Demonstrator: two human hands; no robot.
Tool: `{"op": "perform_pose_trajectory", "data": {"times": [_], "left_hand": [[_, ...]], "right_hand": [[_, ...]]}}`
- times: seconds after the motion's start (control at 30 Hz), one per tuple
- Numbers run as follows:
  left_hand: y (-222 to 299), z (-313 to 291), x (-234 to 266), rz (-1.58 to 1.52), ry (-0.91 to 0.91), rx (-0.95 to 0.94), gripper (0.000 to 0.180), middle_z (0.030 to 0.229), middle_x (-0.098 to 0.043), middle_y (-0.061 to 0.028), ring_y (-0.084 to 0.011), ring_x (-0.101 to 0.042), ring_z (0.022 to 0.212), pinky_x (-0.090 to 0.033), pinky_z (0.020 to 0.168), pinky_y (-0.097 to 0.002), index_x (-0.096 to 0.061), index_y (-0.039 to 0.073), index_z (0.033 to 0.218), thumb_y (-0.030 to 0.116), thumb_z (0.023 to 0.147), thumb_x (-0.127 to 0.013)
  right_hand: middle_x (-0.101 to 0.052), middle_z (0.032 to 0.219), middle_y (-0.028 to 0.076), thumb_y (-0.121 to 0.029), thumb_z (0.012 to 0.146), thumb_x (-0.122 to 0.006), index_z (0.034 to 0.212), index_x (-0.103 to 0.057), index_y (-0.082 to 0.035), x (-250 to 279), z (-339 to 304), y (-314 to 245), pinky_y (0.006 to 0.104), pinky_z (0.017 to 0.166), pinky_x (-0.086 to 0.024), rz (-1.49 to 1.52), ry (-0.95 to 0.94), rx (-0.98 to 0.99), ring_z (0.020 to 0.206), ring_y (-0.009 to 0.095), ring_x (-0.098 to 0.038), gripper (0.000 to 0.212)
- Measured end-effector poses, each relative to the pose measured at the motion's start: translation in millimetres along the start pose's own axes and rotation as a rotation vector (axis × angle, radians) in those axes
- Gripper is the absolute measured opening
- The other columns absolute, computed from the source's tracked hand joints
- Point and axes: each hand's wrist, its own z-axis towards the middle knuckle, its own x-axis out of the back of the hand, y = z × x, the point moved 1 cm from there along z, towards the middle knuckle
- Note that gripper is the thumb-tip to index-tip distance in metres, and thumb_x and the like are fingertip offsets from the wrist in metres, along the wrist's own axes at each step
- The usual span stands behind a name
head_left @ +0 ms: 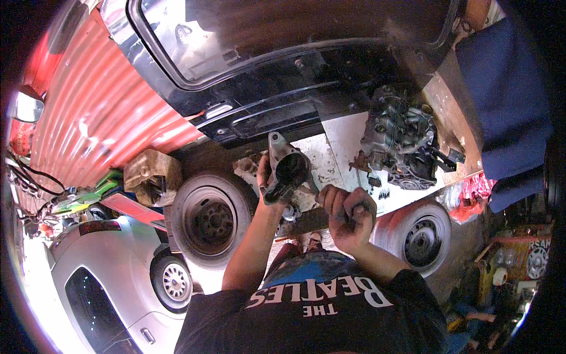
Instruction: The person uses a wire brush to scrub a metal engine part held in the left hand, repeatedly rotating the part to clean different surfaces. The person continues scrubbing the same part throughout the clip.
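Observation:
My left hand (265,171) is closed around a grey cast-metal housing (290,167), held up in front of me. The housing has a wide round opening with a dark inside, and a lug with a hole sticks out at its top. To the lower right of it is my right hand (349,213), curled tight with darkened, grimy fingers. Whatever those fingers hold is hidden by the hand. Behind the housing lies a white, stained work surface (342,141). On its right part sits a greasy engine or gearbox assembly (398,133) with several small metal parts beside it.
Two wheels with tyres, one left (209,221) and one right (415,236), stand below the work surface. A dark vehicle panel with a window (283,97) rises behind. At left are a silver car (112,265), a dirty box-shaped container (152,174) and red corrugated sheeting (112,112). Dark blue cloth (507,106) hangs right.

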Motion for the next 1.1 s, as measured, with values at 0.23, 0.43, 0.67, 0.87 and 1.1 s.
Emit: {"op": "perform_pose_trajectory", "data": {"times": [0.23,0.43,0.67,0.87,1.1], "left_hand": [[-19,16,24,-0.231,-0.314,-0.038,0.042,0.122,-0.064,-0.0114,-0.0288,-0.062,0.111,-0.05,0.1,-0.0459,-0.06,0.011,0.126,0.038,0.095,-0.05],[-20,-6,-15,-0.165,0.039,0.011,0.035,0.114,-0.065,-0.0094,-0.026,-0.063,0.105,-0.053,0.095,-0.0403,-0.061,0.01,0.119,0.035,0.098,-0.047],[-15,-23,-31,-0.161,0.031,0.004,0.041,0.117,-0.065,-0.012,-0.0286,-0.063,0.107,-0.052,0.097,-0.0432,-0.059,0.01,0.125,0.038,0.098,-0.045],[-17,-26,-25,-0.276,-0.029,0.089,0.044,0.121,-0.064,-0.0153,-0.0329,-0.062,0.112,-0.049,0.1,-0.0489,-0.06,0.006,0.123,0.034,0.098,-0.038],[-18,-41,-42,-0.106,0.326,0.114,0.088,0.107,-0.066,-0.0084,-0.027,-0.065,0.094,-0.056,0.087,-0.0401,-0.059,0.012,0.119,0.087,0.079,-0.036]], "right_hand": [[-0.039,0.059,0.007,-0.038,0.095,-0.051,0.074,-0.039,-0.007,-3,-14,22,0.0408,0.073,-0.037,0.046,0.053,-0.24,0.064,0.022,-0.04,0.039],[-0.037,0.056,0.006,-0.036,0.097,-0.046,0.074,-0.038,-0.009,-9,10,-7,0.0406,0.071,-0.037,0.103,-0.022,0.035,0.061,0.02,-0.037,0.036],[-0.04,0.068,0.002,-0.025,0.096,-0.046,0.082,-0.041,-0.01,29,2,14,0.0387,0.071,-0.039,-0.231,0.358,-0.154,0.061,0.016,-0.037,0.021],[-0.062,0.105,0.006,-0.013,0.096,-0.06,0.113,-0.056,-0.008,52,-9,-13,0.037,0.092,-0.048,0.124,0.27,-0.323,0.104,0.018,-0.059,0.018],[-0.064,0.113,0.011,-0.015,0.096,-0.058,0.114,-0.059,-0.001,58,-20,-26,0.0323,0.094,-0.046,-0.534,0.124,-0.373,0.106,0.017,-0.059,0.023]]}}
